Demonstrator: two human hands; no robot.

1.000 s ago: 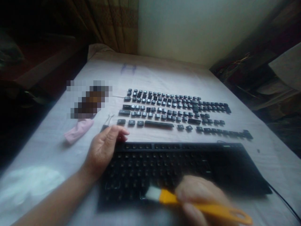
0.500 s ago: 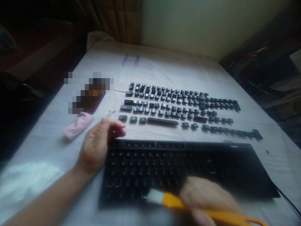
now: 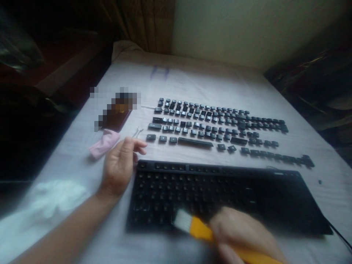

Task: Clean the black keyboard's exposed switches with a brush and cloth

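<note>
A black keyboard [image 3: 288,205] with its keycaps off lies in front of me. My right hand [image 3: 242,229] is closed around a paintbrush [image 3: 202,228] with a yellow handle. Its pale bristles point left over the keyboard's lower rows, and whether they touch is too blurred to tell. At the keyboard's upper left corner is my left hand [image 3: 121,165], fingers apart and loosely bent, holding nothing that I can see. Beyond the keyboard, loose black keycaps [image 3: 195,142] are laid out in rows, the long spacebar among them.
A pink cloth [image 3: 104,145] lies left of the keycaps, beside a dark, partly pixelated object [image 3: 117,119]. Small white sticks [image 3: 137,132] are near my left fingers. White crumpled material [image 3: 55,198] sits at lower left. A cable [image 3: 339,233] leaves the keyboard's right side.
The whole view has shifted, so most things appear slightly further right. The brush remains in my right hand over the keyboard's lower rows. My left hand stays at the corner.
</note>
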